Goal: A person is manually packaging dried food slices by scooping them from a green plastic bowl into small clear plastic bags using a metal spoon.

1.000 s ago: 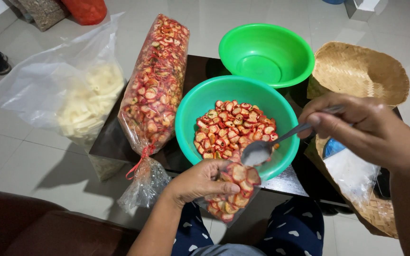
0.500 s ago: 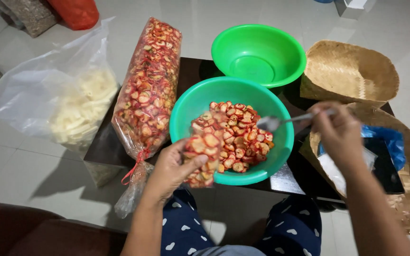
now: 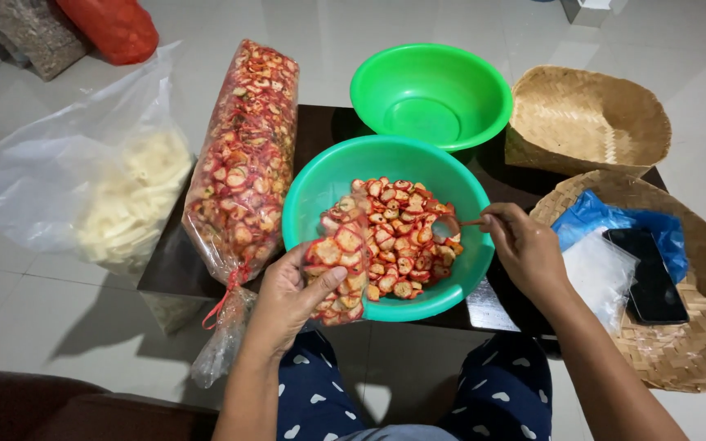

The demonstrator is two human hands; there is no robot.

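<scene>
My left hand (image 3: 286, 296) grips a small clear bag of red and cream snack slices (image 3: 338, 263) and holds it over the near rim of a teal bowl (image 3: 321, 189). More of the same slices (image 3: 402, 235) lie in that bowl. A metal spoon (image 3: 449, 226) is in my right hand (image 3: 523, 249), its scoop pressed down among the slices on the bowl's right side.
The bowls stand on a small dark table (image 3: 317, 131). An empty green bowl (image 3: 430, 95) sits behind. A long tied bag of slices (image 3: 245, 159) lies to the left, beside a clear bag of pale chips (image 3: 127, 204). Woven trays (image 3: 588, 120) at right hold a phone (image 3: 649, 278) and plastic bags.
My left hand has lifted the small bag from below the bowl's edge to over its rim. My right hand has dropped the spoon from above the rim into the slices.
</scene>
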